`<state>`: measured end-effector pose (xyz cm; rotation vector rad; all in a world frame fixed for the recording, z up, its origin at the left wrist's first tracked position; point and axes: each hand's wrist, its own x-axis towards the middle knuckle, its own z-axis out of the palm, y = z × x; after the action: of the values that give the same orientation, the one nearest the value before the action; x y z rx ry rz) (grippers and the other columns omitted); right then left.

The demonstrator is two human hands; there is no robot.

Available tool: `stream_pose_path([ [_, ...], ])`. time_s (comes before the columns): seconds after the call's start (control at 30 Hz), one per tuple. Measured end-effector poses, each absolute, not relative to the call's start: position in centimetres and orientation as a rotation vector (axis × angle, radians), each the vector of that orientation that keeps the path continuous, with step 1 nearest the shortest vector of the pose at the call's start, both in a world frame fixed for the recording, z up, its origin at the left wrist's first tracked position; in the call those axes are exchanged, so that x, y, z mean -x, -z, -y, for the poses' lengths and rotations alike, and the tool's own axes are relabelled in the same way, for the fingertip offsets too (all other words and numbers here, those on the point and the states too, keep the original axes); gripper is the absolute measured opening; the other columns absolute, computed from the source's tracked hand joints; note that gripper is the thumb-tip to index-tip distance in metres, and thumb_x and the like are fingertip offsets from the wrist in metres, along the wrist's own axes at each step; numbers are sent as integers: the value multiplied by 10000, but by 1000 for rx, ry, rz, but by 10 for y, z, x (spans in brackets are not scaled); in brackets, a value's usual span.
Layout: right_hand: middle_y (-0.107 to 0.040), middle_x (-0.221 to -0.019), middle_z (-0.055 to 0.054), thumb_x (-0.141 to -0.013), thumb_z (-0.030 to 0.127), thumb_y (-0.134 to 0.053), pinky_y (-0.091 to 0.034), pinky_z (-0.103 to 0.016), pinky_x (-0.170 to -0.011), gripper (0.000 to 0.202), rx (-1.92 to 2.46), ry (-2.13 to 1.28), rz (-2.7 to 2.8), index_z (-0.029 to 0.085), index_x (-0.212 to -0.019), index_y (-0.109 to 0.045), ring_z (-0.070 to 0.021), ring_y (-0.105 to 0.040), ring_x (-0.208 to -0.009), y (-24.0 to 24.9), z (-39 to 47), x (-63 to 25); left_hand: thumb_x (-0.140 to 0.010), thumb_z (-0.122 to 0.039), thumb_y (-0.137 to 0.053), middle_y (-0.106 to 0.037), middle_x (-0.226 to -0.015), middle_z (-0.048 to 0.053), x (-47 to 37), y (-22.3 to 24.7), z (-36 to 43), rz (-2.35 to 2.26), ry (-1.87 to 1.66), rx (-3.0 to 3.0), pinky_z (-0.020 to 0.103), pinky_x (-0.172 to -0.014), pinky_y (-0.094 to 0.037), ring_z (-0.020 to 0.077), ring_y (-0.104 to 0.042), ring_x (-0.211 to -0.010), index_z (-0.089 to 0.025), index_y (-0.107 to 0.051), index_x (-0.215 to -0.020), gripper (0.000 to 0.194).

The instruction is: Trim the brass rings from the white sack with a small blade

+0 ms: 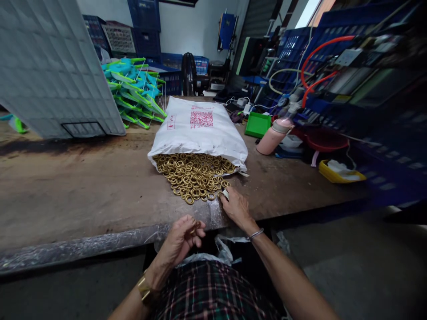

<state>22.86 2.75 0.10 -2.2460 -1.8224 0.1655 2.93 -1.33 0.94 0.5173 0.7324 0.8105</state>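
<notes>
While the left hand (183, 235) is loosely curled (any hold I cannot tell), the right hand (235, 206) pinches a brass-colored ring (219, 194) beside the heaped rings (195, 178) outside the white sack (200, 135).

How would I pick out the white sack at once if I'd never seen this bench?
Start with the wide brown table. Near its middle, between the tall grey-white panel and the pink bottle, lies the white sack. It alone bears a red square code and spills gold rings from its open mouth.
</notes>
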Motion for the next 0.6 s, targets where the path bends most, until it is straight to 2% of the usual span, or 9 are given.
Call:
stream_pose_path([
  [0.23,-608,-794,-51,-825,263,-425,-322,-249,-595,159,2017,-278,1766,179,-900,-538,-160,-529,-683,0,-22,-222,-693,-278,-687,-597,-789,49,-27,-9,14,-662,-843,-347,170,-489,-429,62,-513,-584,-119,-543,-736,219],
  [0.37,-540,-632,6,-855,321,-378,-333,-226,-545,221,1744,-685,1758,186,-784,-538,-121,-467,-567,-5,-6,-195,-659,-247,-719,-587,-795,43,-26,-7,13,-670,-899,-319,163,-507,-419,54,-499,-596,-109,-557,-721,222],
  [0.47,-570,-701,7,-860,322,-388,-379,-218,-610,211,1513,-956,1765,184,-826,-543,-116,-516,-653,-12,5,-173,-665,-253,-716,-560,-720,20,-27,-4,13,-657,-930,-334,171,-520,-419,60,-494,-594,-108,-569,-729,217],
  [0.6,-593,-751,2,-855,301,-409,-404,-235,-668,185,1392,-1065,1756,184,-878,-550,-120,-542,-700,-13,9,-163,-697,-266,-690,-537,-677,2,-27,0,12,-632,-938,-365,187,-561,-435,70,-511,-612,-114,-577,-763,201],
])
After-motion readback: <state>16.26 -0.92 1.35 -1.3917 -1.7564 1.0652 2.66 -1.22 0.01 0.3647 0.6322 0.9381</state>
